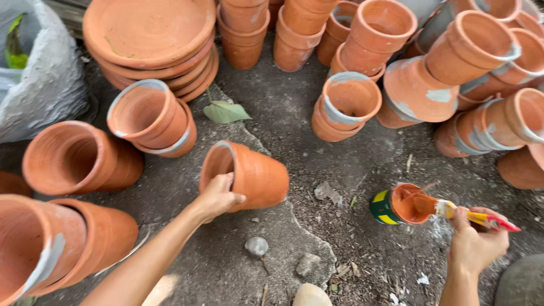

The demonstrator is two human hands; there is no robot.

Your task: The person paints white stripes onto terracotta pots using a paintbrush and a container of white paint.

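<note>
My left hand [218, 196] grips the rim of a terracotta pot [249, 174] that lies tilted on its side on the ground, mouth facing left. My right hand [476, 243] holds a paintbrush [459, 211] with a yellow and red handle. The brush's bristles dip into a small green and yellow paint tin [394, 205] filled with terracotta-coloured paint, standing on the ground right of the pot.
Many clay pots lie around: nested ones at left [68, 238], a pair [150, 116] behind, several at right [481, 124]. A stack of clay saucers [150, 39] sits at the back. A grey sack [39, 85], a green leaf [225, 111] and stones [256, 245] lie on the dirt.
</note>
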